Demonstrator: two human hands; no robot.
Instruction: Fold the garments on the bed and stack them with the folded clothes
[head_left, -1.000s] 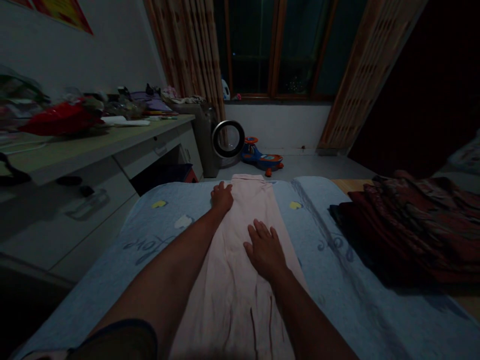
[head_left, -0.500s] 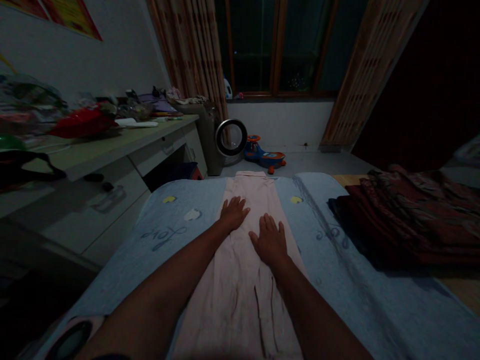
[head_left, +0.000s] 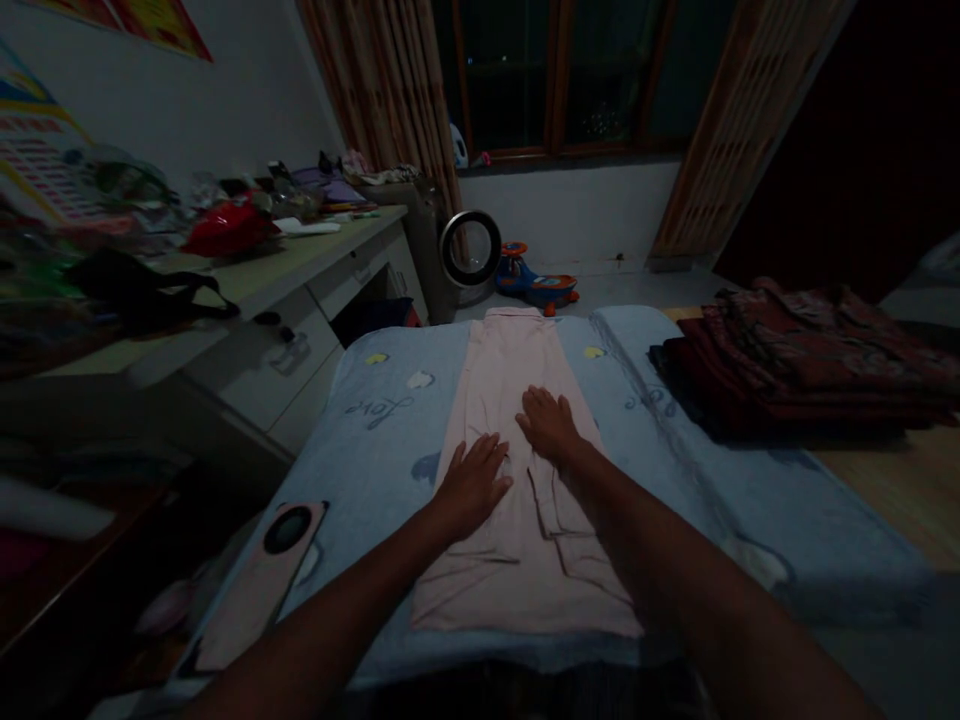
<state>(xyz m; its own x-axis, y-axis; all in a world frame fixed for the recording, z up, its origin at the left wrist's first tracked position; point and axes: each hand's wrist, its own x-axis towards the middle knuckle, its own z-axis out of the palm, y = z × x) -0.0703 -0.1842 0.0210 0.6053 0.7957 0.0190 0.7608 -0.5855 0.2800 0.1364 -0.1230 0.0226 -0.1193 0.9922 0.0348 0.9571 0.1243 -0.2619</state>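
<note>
Head view: left hand [head_left: 472,482] and right hand [head_left: 550,424] lie open, palms flat, pressing the folded pink garment [head_left: 517,400] against the blue blanket [head_left: 375,440].

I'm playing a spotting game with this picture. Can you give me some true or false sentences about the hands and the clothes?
1. Both hands, the left hand and the right hand, lie flat on the pink garment. True.
2. The pink garment is crumpled in a ball. False: it is spread long and flat on the blue blanket.
3. A pile of dark red fabric lies to the right. True.
4. The right hand holds a toy car. False: the toy car is on the floor by the window wall.
</note>
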